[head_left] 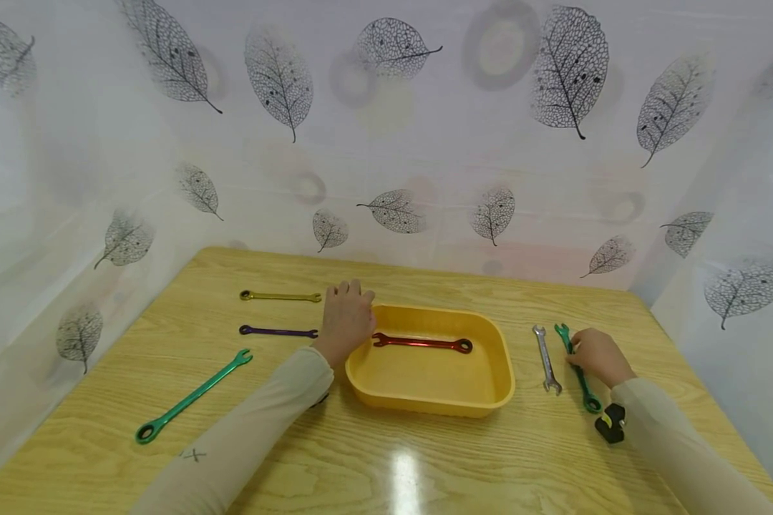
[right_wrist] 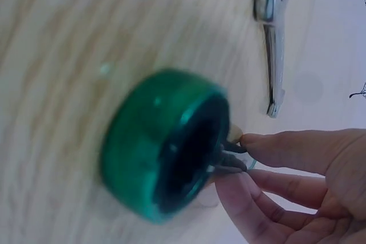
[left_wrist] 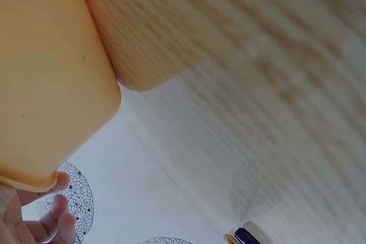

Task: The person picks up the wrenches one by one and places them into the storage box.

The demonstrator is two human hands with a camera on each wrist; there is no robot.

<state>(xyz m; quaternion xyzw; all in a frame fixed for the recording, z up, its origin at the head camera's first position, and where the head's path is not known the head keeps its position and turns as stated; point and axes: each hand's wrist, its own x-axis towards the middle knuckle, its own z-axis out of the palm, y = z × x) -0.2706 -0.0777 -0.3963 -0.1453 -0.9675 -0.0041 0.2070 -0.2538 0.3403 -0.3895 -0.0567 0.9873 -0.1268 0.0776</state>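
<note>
Right hand (head_left: 599, 353), thumb and fingers nearly together, pinched green wrench (head_left: 582, 383) at right side of worktop (head_left: 489, 465), just right of silver wrench (head_left: 545, 356). Left hand (head_left: 348, 318), fingers partly curled, gripped left rim of yellow tray (head_left: 428, 375). Red wrench (head_left: 421, 342) lay inside.

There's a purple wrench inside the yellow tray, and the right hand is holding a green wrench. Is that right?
Not quite: it's a red wrench inside the yellow tray, as the head view shows. The right hand is indeed holding a green wrench.
</note>
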